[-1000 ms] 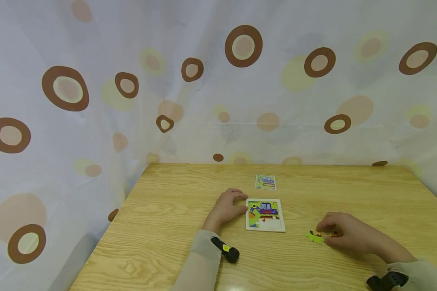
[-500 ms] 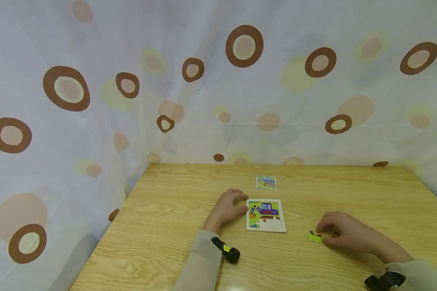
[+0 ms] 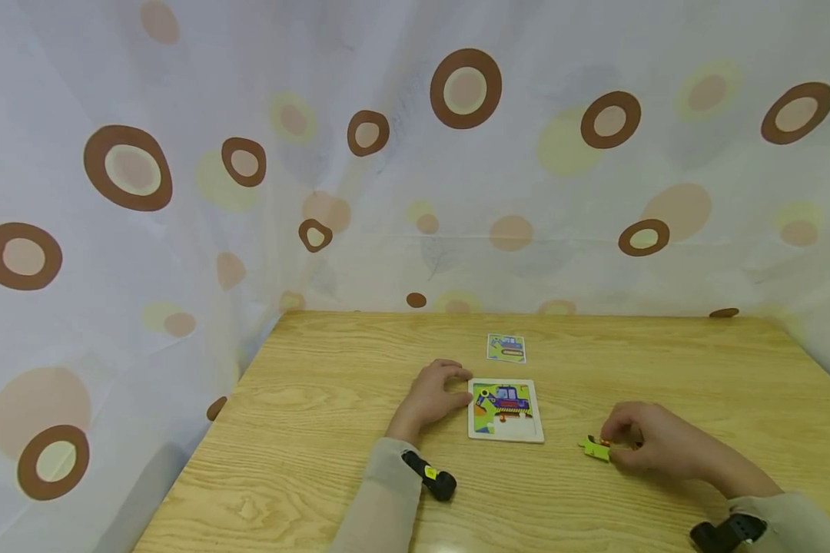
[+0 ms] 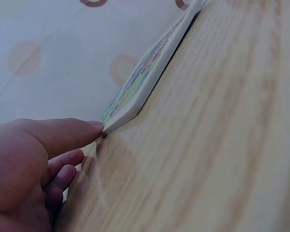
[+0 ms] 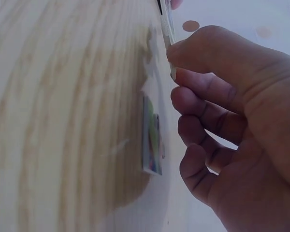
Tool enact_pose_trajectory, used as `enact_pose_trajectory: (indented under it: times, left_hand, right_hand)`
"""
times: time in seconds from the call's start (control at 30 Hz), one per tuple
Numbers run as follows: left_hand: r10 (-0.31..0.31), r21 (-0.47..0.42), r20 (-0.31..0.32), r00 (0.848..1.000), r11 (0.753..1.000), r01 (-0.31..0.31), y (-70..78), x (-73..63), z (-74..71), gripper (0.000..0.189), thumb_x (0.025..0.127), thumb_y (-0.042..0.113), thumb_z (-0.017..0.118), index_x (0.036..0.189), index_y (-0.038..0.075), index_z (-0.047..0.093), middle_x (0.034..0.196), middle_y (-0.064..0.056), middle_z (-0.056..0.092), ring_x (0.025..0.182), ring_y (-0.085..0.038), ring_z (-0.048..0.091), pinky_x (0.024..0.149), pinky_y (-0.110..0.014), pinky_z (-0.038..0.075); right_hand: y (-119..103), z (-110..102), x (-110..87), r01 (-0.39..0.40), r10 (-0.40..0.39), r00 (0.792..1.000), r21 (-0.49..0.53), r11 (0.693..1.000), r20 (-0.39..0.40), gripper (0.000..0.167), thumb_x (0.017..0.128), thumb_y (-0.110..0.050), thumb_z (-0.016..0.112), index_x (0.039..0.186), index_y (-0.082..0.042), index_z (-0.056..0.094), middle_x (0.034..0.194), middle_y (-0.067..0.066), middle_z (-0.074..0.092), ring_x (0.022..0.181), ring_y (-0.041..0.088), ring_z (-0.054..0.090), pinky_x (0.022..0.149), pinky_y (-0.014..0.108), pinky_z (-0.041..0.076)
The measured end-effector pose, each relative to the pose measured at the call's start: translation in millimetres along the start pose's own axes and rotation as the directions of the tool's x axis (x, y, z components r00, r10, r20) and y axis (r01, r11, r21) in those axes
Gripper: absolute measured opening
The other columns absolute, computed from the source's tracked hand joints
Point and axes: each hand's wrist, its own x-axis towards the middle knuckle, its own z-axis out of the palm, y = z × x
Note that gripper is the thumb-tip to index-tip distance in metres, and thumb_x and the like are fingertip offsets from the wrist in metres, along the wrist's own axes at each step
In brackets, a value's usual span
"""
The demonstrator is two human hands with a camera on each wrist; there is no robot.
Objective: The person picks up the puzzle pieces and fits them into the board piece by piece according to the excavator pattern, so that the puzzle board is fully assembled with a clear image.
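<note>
Beside the white-framed puzzle board point(image 3: 519, 425), my left hand point(image 3: 425, 399) touches the left edge with its thumb and a finger; the left wrist view has the thumb point(image 4: 70, 136) straight against the frame's corner. The board bears a digger picture, with a bare white patch at its lower right. To the right, my right hand point(image 3: 657, 442) pinches a green puzzle piece point(image 3: 596, 451) between thumb and finger, slightly tilted just over the table. Another puzzle piece point(image 5: 152, 137) lies on the wood under that hand, mostly hidden from the head view.
A small picture card point(image 3: 506, 348) of the same digger lies behind the board on the wooden table point(image 3: 332, 361). A white curtain point(image 3: 387, 192) with brown rings stands along the back and the sides.
The green piece has tilted and shifted slightly left in my right hand, the thumb moving in on it. My left hand and the board hold still.
</note>
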Motion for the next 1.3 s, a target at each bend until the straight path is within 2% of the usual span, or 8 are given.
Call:
enact_pose_trajectory:
  times: [0.4, 0.67, 0.93, 1.3]
  left_hand:
    - [-0.003, 0.006, -0.002, 1.0, 1.0, 0.003, -2.4, 0.1, 0.6, 0.035, 0.091, 0.023, 0.073, 0.125, 0.015, 0.069, 0.139, -0.005, 0.051, 0.132, -0.03, 0.043, 0.109, -0.048, 0.034]
    - [-0.005, 0.008, -0.005, 1.0, 1.0, 0.005, -2.8, -0.3, 0.3, 0.035, 0.091, 0.024, 0.073, 0.125, 0.015, 0.069, 0.138, -0.005, 0.052, 0.132, -0.03, 0.043, 0.109, -0.048, 0.034]
    - [-0.009, 0.007, -0.002, 1.0, 1.0, 0.009, -3.0, 0.2, 0.7, 0.034, 0.091, 0.023, 0.073, 0.124, 0.015, 0.069, 0.138, -0.005, 0.052, 0.132, -0.03, 0.043, 0.11, -0.048, 0.034]
    - [-0.001, 0.027, 0.001, 1.0, 1.0, 0.001, -2.5, 1.5, 0.9, 0.034, 0.091, 0.023, 0.073, 0.124, 0.016, 0.069, 0.138, -0.004, 0.052, 0.132, -0.03, 0.043, 0.109, -0.047, 0.034]
  right_hand:
    - [-10.2, 0.7, 13.7, 0.074, -0.075, 0.995, -0.019, 0.997, -0.059, 0.01, 0.091, -0.015, 0.071, 0.1, -0.02, 0.068, 0.095, -0.012, 0.062, 0.086, 0.005, 0.059, 0.07, 0.028, 0.053]
    - [-20.9, 4.9, 31.6, 0.06, -0.062, 0.995, -0.022, 0.998, -0.074, 0.01, 0.091, -0.018, 0.073, 0.098, -0.021, 0.068, 0.094, -0.006, 0.064, 0.083, 0.005, 0.057, 0.063, 0.026, 0.05]
    - [-35.1, 7.7, 52.2, 0.005, -0.007, 0.997, -0.018, 1.0, -0.077, 0.01, 0.091, -0.019, 0.072, 0.099, -0.023, 0.068, 0.095, -0.011, 0.062, 0.085, 0.006, 0.056, 0.069, 0.028, 0.049]
    - [-37.3, 18.8, 78.5, 0.051, -0.049, 0.997, 0.038, 0.998, -0.054, 0.012, 0.087, -0.013, 0.073, 0.098, -0.017, 0.069, 0.093, -0.007, 0.064, 0.079, 0.011, 0.055, 0.066, 0.026, 0.048]
